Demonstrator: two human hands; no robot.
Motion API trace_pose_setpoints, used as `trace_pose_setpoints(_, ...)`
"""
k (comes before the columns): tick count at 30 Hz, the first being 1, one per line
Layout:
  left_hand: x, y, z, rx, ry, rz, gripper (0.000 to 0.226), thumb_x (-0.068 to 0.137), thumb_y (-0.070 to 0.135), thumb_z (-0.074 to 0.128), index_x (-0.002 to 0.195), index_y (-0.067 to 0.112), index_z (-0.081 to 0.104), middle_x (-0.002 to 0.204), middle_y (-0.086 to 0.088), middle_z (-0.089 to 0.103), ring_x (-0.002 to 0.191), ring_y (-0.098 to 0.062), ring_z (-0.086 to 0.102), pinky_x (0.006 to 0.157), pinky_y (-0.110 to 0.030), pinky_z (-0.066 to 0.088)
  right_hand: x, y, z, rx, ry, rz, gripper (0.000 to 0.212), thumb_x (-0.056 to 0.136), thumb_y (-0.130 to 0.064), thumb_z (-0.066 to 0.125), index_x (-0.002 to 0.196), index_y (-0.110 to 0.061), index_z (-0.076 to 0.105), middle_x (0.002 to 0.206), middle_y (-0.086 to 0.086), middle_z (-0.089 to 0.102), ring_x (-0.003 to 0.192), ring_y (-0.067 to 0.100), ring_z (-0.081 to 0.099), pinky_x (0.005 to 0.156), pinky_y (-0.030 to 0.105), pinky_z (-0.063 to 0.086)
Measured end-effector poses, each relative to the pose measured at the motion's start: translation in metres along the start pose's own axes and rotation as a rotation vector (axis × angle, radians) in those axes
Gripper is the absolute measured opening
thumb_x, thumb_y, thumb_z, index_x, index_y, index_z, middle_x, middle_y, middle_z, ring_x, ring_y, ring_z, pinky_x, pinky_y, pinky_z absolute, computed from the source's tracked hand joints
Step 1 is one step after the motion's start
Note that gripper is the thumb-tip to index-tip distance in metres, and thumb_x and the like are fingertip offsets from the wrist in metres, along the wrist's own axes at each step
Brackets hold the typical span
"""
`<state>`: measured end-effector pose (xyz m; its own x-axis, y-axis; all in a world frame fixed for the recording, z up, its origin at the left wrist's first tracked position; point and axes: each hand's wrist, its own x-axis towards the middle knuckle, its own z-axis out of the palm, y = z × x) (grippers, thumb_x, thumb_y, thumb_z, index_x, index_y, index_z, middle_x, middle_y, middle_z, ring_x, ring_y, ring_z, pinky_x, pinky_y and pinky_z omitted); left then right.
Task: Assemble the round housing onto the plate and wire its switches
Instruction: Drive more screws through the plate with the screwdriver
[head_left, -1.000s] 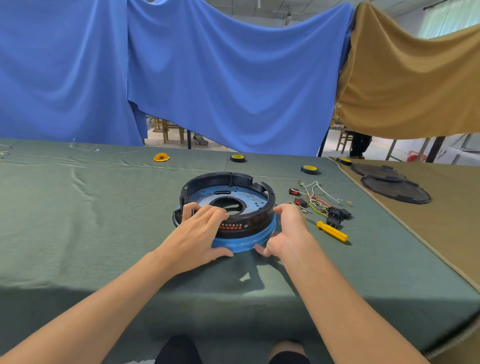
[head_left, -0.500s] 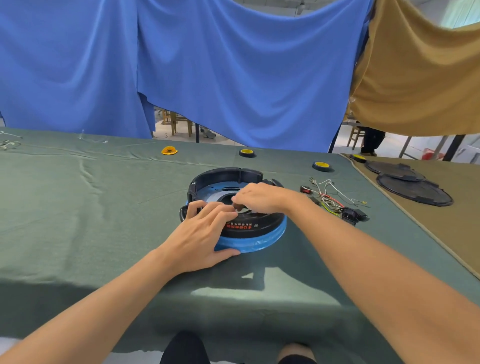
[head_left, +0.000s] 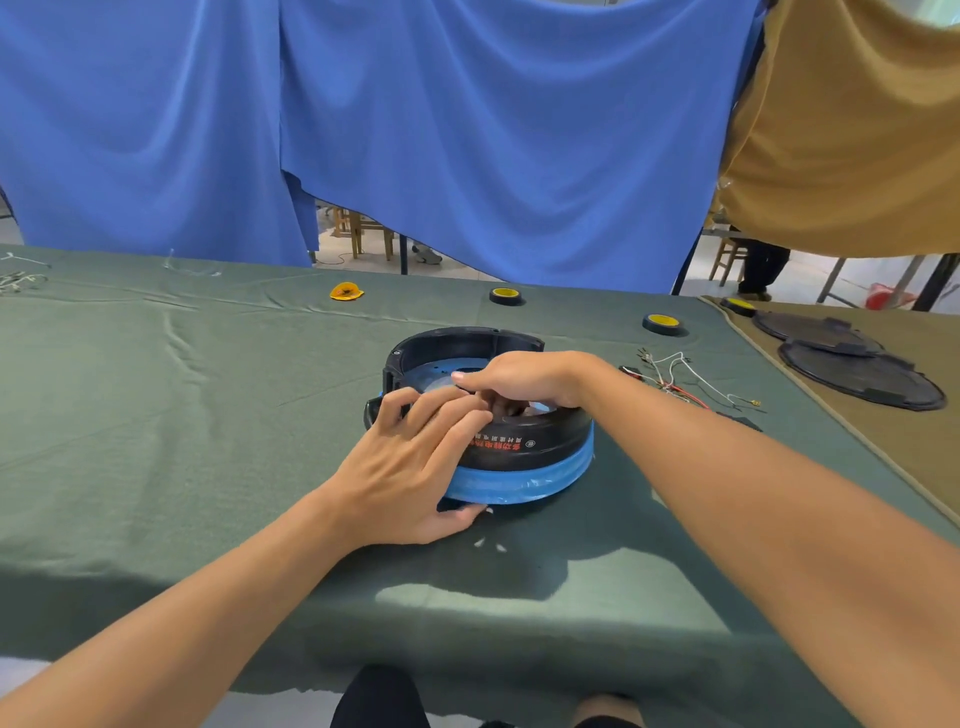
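The black round housing (head_left: 524, 447) sits on the blue plate (head_left: 519, 487) near the middle of the green tabletop (head_left: 208, 415), with the plate's rim showing as a blue band below the housing's wall, and red print runs along the near side of that wall. The left hand (head_left: 410, 467) lies over the housing's near left rim, fingers spread across the top edge and thumb tucked against the plate's lower edge at the cloth, so its grip clasps housing and plate together. The right hand (head_left: 519, 379) reaches in from the right, wrist across the rim, with its fingers curled down into the housing's open centre; the fingertips are hidden there, so I cannot tell whether its grip has anything in it. To the right of the housing, just past the right forearm, a loose tangle of wires (head_left: 675, 375) in white, red and yellow lies on the cloth. Farther back are two tape rolls (head_left: 505, 296) with yellow centres and a small yellow piece (head_left: 346, 292), well apart from the housing. On the tan cloth at the far right lie two black discs (head_left: 860, 370), overlapping. Blue curtain (head_left: 467, 130) and tan curtain (head_left: 857, 130) hang behind
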<state>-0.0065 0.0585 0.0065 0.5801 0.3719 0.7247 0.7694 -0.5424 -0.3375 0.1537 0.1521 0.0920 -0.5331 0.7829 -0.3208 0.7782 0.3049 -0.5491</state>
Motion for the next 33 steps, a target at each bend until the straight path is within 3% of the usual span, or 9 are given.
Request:
trace_pose_setpoints(3, 0.003, 0.0, 0.0, 0.165, 0.077, 0.03, 0.049, 0.081, 0.024, 0.061, 0.123, 0.001, 0.053, 0.123, -0.015, 0.066, 0.116, -0.032, 0.059, 0.088, -0.042, 0.036, 0.001, -0.003, -0.004, 0.032, -0.021, 0.007, 0.065, 0.099, -0.057, 0.036, 0.113, -0.002, 0.068, 0.09, 0.006, 0.063, 0.078, 0.018, 0.054, 0.073, 0.028, 0.044)
trace_pose_setpoints(9, 0.008, 0.004, 0.002, 0.309, 0.181, 0.019, 0.038, 0.084, 0.003, 0.052, 0.121, -0.002, 0.055, 0.115, -0.018, 0.068, 0.105, -0.034, 0.064, 0.081, -0.043, 0.041, -0.007, -0.013, -0.012, 0.005, -0.066, 0.061, 0.066, 0.093, -0.066, 0.038, 0.109, -0.009, 0.069, 0.108, 0.009, 0.072, 0.099, 0.025, 0.069, 0.094, 0.039, 0.054)
trace_pose_setpoints(11, 0.013, 0.002, 0.002, 0.342, 0.193, 0.004, 0.038, 0.083, 0.0, 0.055, 0.121, -0.003, 0.054, 0.115, -0.02, 0.068, 0.106, -0.035, 0.062, 0.079, -0.044, 0.041, -0.011, -0.018, -0.016, -0.03, -0.068, 0.059, 0.061, 0.092, -0.067, 0.039, 0.101, -0.014, 0.068, 0.104, 0.007, 0.072, 0.095, 0.024, 0.07, 0.09, 0.039, 0.056)
trace_pose_setpoints(14, 0.019, 0.001, 0.001, 0.357, 0.166, -0.016, 0.041, 0.081, 0.0, 0.058, 0.121, -0.004, 0.052, 0.115, -0.022, 0.067, 0.105, -0.037, 0.063, 0.078, -0.044, 0.04, -0.016, -0.023, -0.021, -0.131, -0.031, 0.043, 0.054, 0.092, -0.066, 0.04, 0.088, -0.019, 0.066, 0.093, 0.003, 0.072, 0.081, 0.019, 0.07, 0.07, 0.03, 0.055)
trace_pose_setpoints(19, 0.023, 0.002, -0.001, 0.318, 0.12, -0.053, 0.036, 0.082, 0.001, 0.051, 0.118, -0.003, 0.05, 0.112, -0.023, 0.067, 0.105, -0.036, 0.057, 0.079, -0.044, 0.038, -0.016, -0.021, -0.022, -0.225, -0.004, 0.009, 0.057, 0.096, -0.064, 0.035, 0.095, -0.017, 0.068, 0.094, 0.003, 0.072, 0.082, 0.017, 0.07, 0.065, 0.024, 0.051)
trace_pose_setpoints(24, 0.028, 0.004, -0.004, 0.29, 0.079, -0.137, 0.032, 0.087, 0.005, 0.044, 0.117, -0.003, 0.05, 0.11, -0.022, 0.067, 0.097, -0.038, 0.066, 0.081, -0.045, 0.041, -0.019, -0.02, -0.029, -0.097, 0.51, -0.199, 0.056, 0.098, -0.054, 0.042, 0.081, -0.008, 0.069, 0.08, 0.006, 0.073, 0.074, 0.016, 0.065, 0.079, 0.034, 0.051)
trace_pose_setpoints(28, 0.035, 0.003, -0.006, 0.238, 0.053, -0.209, 0.041, 0.079, 0.007, 0.055, 0.118, -0.003, 0.049, 0.111, -0.023, 0.065, 0.098, -0.039, 0.065, 0.084, -0.047, 0.046, -0.032, -0.007, -0.029, 0.037, 1.058, -0.341, 0.041, 0.098, -0.037, 0.049, 0.065, -0.012, 0.051, 0.061, -0.003, 0.055, 0.064, 0.014, 0.049, 0.061, 0.02, 0.036)
trace_pose_setpoints(31, 0.044, 0.002, -0.007, 0.198, 0.004, -0.286, 0.051, 0.07, 0.007, 0.063, 0.118, -0.004, 0.049, 0.109, -0.023, 0.064, 0.096, -0.04, 0.064, 0.082, -0.046, 0.048, -0.052, 0.015, -0.007, 0.133, 1.444, -0.375, 0.028, 0.092, -0.025, 0.053, 0.068, -0.014, 0.046, 0.063, -0.007, 0.046, 0.069, 0.018, 0.044, 0.064, 0.026, 0.028)
trace_pose_setpoints(33, 0.052, 0.004, -0.007, 0.179, -0.022, -0.355, 0.054, 0.065, 0.007, 0.069, 0.116, -0.006, 0.053, 0.107, -0.023, 0.064, 0.093, -0.04, 0.063, 0.079, -0.046, 0.048, -0.065, 0.03, 0.016, 0.179, 1.579, -0.385, 0.024, 0.09, -0.021, 0.052, 0.068, -0.013, 0.044, 0.064, -0.002, 0.045, 0.068, 0.02, 0.043, 0.066, 0.031, 0.031)
